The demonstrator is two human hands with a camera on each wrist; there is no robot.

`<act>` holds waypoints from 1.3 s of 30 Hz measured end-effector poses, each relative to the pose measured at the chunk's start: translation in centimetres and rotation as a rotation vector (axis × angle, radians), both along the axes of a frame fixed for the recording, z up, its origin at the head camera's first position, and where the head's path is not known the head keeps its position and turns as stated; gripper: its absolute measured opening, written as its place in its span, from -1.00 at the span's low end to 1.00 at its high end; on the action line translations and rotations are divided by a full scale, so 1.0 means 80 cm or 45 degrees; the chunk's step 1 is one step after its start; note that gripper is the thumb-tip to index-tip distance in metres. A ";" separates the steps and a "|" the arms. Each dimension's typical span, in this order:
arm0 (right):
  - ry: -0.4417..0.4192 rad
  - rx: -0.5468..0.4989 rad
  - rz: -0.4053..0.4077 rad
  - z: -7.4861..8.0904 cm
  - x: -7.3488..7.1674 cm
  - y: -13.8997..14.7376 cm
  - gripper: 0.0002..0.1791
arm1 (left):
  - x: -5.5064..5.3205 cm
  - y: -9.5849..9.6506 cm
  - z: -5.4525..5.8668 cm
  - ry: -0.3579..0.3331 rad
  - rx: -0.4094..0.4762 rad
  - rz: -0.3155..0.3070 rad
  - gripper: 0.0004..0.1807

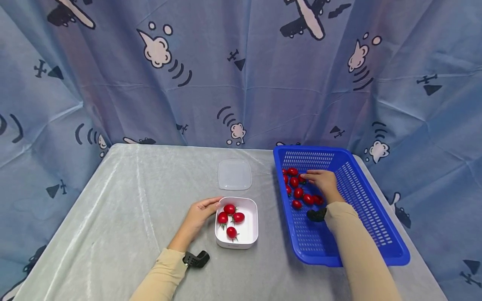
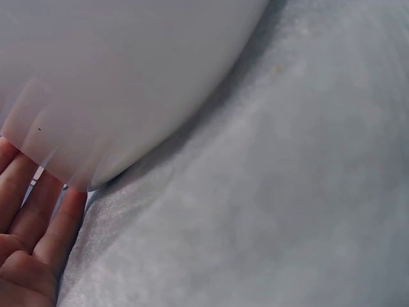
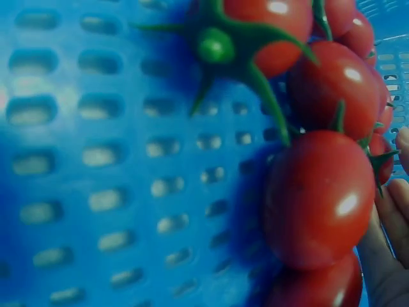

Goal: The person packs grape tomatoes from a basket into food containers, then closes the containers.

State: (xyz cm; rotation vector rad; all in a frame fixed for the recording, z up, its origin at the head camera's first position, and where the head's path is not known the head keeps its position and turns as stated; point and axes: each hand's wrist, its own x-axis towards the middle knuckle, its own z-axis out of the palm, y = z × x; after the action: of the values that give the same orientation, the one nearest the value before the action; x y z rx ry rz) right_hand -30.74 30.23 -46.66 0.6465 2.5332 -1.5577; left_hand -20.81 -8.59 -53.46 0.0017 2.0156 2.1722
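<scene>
Now | left hand (image 1: 198, 214) flat against white box (image 1: 248, 234) edge | right hand (image 1: 323, 182) pinching tomato (image 1: 301, 179) in basket (image 1: 376, 217)

We're looking at a staged recording corner rather than a lived-in room: a blue curtain (image 1: 241, 75) printed with cartoon planes and puff clouds hangs around three sides and shuts off whatever lies behind. In front of it sits a single worktop (image 1: 124, 209) under a pale grey, slightly shiny cloth. Small black devices (image 1: 196, 259) are strapped at the person's wrists, which fits a set-up for filming.
</scene>
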 end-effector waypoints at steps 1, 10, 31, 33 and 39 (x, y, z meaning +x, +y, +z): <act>0.000 0.014 0.000 -0.001 -0.001 0.000 -0.42 | 0.000 0.000 0.000 0.003 -0.001 -0.001 -0.63; 0.019 0.122 0.053 -0.007 -0.006 -0.001 -0.48 | 0.000 -0.002 0.002 0.021 0.013 -0.024 -0.62; 0.289 -0.232 0.097 0.097 0.020 -0.048 -0.31 | 0.000 -0.001 0.000 0.030 -0.032 0.004 -0.64; 0.311 -0.215 0.135 0.105 0.027 -0.058 -0.29 | 0.001 -0.001 0.001 0.033 -0.041 0.010 -0.64; 0.390 -0.160 0.222 0.119 0.046 -0.084 -0.36 | 0.001 0.000 0.002 0.034 -0.040 0.010 -0.64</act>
State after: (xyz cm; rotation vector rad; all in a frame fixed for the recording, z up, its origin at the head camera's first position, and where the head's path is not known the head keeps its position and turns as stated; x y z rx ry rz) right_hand -27.08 23.51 -37.14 0.1764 2.5818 -1.8535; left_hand -20.71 -8.58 -53.27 0.0192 2.0676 2.1559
